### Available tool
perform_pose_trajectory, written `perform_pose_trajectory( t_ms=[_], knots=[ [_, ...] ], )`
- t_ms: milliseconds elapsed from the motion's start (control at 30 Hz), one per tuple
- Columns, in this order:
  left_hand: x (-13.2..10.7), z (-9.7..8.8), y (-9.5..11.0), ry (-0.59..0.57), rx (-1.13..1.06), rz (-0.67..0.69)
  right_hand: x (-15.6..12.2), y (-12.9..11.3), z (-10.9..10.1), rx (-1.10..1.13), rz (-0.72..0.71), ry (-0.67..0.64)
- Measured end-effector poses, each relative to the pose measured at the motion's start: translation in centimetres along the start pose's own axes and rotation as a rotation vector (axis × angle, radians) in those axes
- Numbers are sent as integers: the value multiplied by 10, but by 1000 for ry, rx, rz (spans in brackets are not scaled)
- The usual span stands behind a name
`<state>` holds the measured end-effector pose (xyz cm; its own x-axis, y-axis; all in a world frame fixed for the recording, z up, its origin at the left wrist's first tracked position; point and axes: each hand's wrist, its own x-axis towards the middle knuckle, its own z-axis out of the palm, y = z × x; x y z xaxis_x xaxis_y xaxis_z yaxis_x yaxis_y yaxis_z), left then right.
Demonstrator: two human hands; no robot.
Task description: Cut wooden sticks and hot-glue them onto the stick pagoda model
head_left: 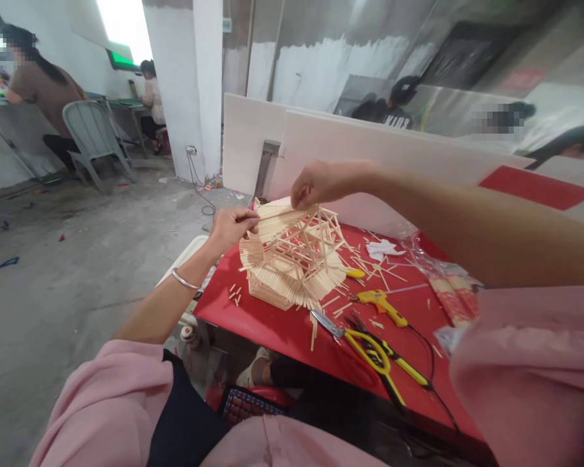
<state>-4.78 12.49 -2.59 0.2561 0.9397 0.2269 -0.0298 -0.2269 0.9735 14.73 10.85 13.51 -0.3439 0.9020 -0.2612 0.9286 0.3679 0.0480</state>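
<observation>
A model house built of thin wooden sticks [292, 259] stands on the red table [272, 327]. My left hand [231, 228] is closed at the model's left side, pinching the edge of a flat stick panel that lies over the roof. My right hand [321, 183] reaches in from the right and grips the same panel's top edge with curled fingers. A silver bangle [185, 280] sits on my left wrist.
Loose sticks, a yellow glue gun [380, 305], yellow-handled scissors [370, 347] and a crumpled tissue [383, 249] lie on the table right of the model. Bagged sticks [450, 295] lie further right. White boards [370, 149] stand behind. People sit at tables far left.
</observation>
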Motion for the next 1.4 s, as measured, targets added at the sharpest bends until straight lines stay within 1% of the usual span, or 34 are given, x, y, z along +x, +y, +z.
perform_pose_trajectory(
  t_ms=[233, 367, 533, 767, 867, 1033, 1233, 1400],
  knots=[
    [-2, 1, 3, 18, 19, 1, 1, 2, 1, -20, -3, -15],
    [-4, 2, 5, 27, 16, -21, 2, 5, 2, -38, 0, -17],
    [-4, 2, 3, 27, 18, -17, 4, 7, 4, -43, -10, -16],
    [-8, 2, 10, 33, 41, -40, 4, 2, 3, -24, 20, -11],
    [-9, 1, 12, 22, 46, -18, 5, 2, 5, -23, 4, -6],
    [-6, 0, 9, -6, 60, 14, 8, 6, 6, -61, -37, 5],
    [-6, 2, 10, 2, 58, -6, 8, 7, 5, -96, -99, 23],
    [-7, 2, 13, 6, 46, -12, 6, 4, 5, -89, -81, 27]
  ],
)
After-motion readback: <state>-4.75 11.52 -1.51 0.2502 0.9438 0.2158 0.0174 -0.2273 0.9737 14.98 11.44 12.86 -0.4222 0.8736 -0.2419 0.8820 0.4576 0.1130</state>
